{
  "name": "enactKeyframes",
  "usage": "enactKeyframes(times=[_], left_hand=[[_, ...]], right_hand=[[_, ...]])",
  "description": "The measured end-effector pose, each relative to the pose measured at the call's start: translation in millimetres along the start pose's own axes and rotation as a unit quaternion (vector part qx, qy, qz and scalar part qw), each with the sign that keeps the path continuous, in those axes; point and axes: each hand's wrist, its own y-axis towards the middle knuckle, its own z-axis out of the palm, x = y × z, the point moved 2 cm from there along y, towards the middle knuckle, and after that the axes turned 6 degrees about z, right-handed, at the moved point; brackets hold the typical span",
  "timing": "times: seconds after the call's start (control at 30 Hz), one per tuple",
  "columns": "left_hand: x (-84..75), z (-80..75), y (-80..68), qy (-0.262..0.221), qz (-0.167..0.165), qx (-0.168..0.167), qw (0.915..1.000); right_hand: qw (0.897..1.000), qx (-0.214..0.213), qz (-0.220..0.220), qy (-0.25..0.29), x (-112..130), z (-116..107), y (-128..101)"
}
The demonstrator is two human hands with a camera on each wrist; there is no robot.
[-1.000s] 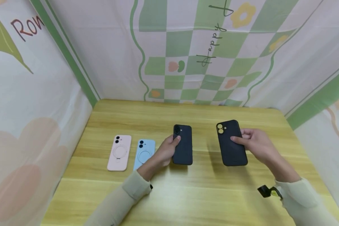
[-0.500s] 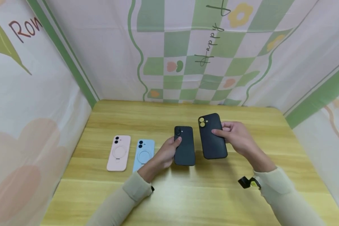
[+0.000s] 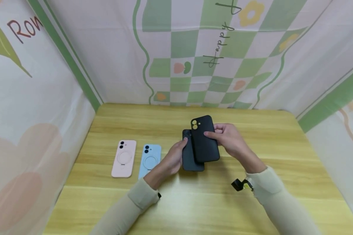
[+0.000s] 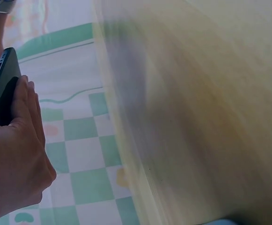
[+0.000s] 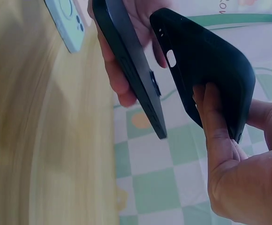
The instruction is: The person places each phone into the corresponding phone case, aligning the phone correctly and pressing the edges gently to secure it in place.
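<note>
Table (image 3: 253, 209) fills the lower frame, a pink case (image 3: 124, 159) and a blue case (image 3: 150, 160) lying at centre left. At centre, the left hand (image 3: 172, 160) grips a dark phone (image 3: 189, 160); the right hand (image 3: 230, 140) pinches a black case (image 3: 204, 138), overlapping it. Fitting seems underway; next, I judge, align corners and press.

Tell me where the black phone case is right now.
In the head view the black phone case sits mid-table, held in the right hand, overlapping the dark phone that the left hand grips.
</note>
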Motion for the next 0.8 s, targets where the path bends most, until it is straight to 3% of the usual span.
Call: enactKeyframes(times=[0.8], left_hand=[[-2.0, 3.3, 1.3, -0.029, -0.005, -0.005, 0.9995]], right_hand=[[0.999, 0.011, 0.023, 0.036, -17.0, 37.5, 14.8]])
